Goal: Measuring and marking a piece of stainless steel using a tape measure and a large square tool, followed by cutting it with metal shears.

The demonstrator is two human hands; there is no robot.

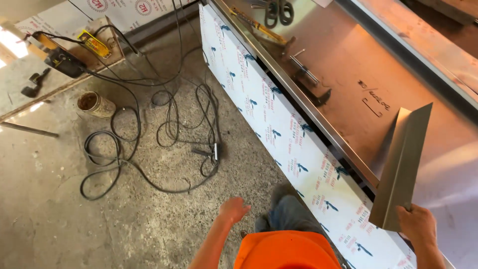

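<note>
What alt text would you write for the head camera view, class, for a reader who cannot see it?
A person's right hand holds a bent metal strip above a steel workbench faced with printed film; the left hand hangs empty over a concrete floor with tangled black cables.

A: Views?
B: One only, head-worn, aimed steeply down from standing height at the table (348,65).
A: Framing?
B: The table runs diagonally across the upper right; concrete floor (74,214) lies left of it. Wearer's arms and orange shirt (286,251) enter at the bottom, close to the lens.
</note>
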